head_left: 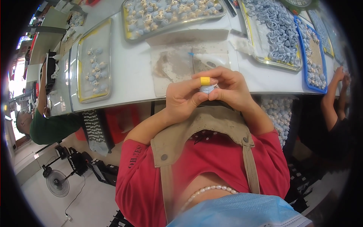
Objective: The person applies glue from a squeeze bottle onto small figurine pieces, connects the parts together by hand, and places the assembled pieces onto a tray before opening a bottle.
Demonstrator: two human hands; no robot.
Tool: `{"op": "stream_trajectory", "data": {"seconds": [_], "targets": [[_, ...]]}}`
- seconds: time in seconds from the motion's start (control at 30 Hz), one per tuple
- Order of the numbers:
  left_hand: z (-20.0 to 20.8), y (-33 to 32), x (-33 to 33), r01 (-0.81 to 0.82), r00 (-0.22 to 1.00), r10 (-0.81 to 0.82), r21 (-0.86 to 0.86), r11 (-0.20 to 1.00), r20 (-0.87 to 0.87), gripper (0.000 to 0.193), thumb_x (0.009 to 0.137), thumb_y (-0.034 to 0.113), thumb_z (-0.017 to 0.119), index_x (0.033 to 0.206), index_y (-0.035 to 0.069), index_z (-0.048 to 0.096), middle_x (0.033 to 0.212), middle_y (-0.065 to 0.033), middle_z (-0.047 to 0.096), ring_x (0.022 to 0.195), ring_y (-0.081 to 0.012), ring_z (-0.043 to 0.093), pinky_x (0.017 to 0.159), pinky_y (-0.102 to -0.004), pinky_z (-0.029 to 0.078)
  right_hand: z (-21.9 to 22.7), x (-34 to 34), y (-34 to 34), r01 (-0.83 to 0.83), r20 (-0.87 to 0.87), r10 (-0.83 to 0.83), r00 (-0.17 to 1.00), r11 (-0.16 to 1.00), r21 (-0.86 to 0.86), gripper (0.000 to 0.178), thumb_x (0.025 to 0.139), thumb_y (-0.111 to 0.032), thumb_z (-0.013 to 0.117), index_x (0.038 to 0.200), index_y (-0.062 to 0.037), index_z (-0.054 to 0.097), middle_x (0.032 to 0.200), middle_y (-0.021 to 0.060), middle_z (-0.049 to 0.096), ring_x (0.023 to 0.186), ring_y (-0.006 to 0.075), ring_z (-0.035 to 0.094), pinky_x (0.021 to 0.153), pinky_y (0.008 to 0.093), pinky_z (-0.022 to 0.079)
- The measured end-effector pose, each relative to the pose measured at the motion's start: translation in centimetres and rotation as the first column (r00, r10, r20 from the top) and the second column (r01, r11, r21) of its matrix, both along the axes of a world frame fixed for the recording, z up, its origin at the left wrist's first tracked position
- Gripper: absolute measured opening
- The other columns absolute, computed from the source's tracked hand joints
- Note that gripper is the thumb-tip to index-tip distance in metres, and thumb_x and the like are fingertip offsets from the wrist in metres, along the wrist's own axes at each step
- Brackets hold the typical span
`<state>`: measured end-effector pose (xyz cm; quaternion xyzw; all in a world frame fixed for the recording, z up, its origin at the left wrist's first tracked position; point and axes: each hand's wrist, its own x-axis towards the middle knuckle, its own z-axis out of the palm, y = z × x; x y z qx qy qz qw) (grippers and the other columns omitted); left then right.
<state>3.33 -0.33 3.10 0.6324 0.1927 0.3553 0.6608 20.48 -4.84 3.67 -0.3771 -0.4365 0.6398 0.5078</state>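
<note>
Close in front of my chest, at the table's near edge, my left hand [184, 95] and my right hand [231, 90] come together with fingertips closed. Between them they pinch a small light-blue piece [207, 89], mostly covered by the thumbs and fingers. A yellow band [205, 81] is wrapped around a finger just above it. Past the hands lies a stained work board [162, 68], with a white bottle-like object [211, 60] with a blue tip on it.
Small blue-and-cream figures fill the far clear tray [130, 36]; fewer lie in the left tray [82, 89]. Light-blue pieces crowd the right tray [261, 58], beside a blue-rimmed tray [321, 90]. Co-workers sit at left, in a green sleeve [55, 126], and at right.
</note>
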Motion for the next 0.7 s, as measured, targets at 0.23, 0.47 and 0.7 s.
{"op": "stream_trajectory", "data": {"seconds": [0.23, 0.47, 0.7], "targets": [[1.3, 0.0, -0.8, 0.002, 0.999, 0.003, 0.114, 0.993, -0.041, 0.026, 0.085, 0.011, 0.059, 0.107, -0.002, 0.058, 0.096, -0.0093, 0.064, 0.086, -0.0103, 0.059, 0.076, -0.0223, 0.047, -0.1, -0.1, -0.6, 0.024, 0.138, -0.048, 0.989, 0.985, 0.170, 0.036, 0.073, -0.003, 0.065, 0.107, 0.0014, 0.057, 0.109, 0.0106, 0.059, 0.098, 0.0145, 0.055, 0.086, 0.0283, 0.043], [0.8, 0.6, -1.2, -0.091, 0.993, 0.108, -0.323, 0.942, 0.038, 0.022, 0.081, 0.009, 0.063, 0.102, 0.000, 0.061, 0.079, -0.0047, 0.064, 0.072, -0.0067, 0.057, 0.063, -0.0224, 0.047, -3.1, -2.2, 0.8, 0.075, 0.090, -0.094, 0.992, 0.978, 0.194, 0.041, 0.078, -0.012, 0.064, 0.112, 0.0043, 0.050, 0.113, 0.0162, 0.056, 0.101, 0.0201, 0.055, 0.087, 0.0314, 0.043], [0.3, 11.1, -14.4, -0.497, 0.378, 0.863, 0.713, 0.494, -0.335, 0.024, 0.075, 0.019, 0.068, 0.094, 0.006, 0.063, 0.066, -0.0121, 0.061, 0.057, -0.0215, 0.059, 0.053, -0.0324, 0.046, -2.1, -0.6, 4.5, 0.303, 0.552, -0.578, 0.601, 0.804, 0.512, 0.037, 0.072, -0.006, 0.068, 0.108, -0.0039, 0.058, 0.083, 0.0081, 0.062, 0.080, 0.0211, 0.059, 0.077, 0.0287, 0.045]]}}
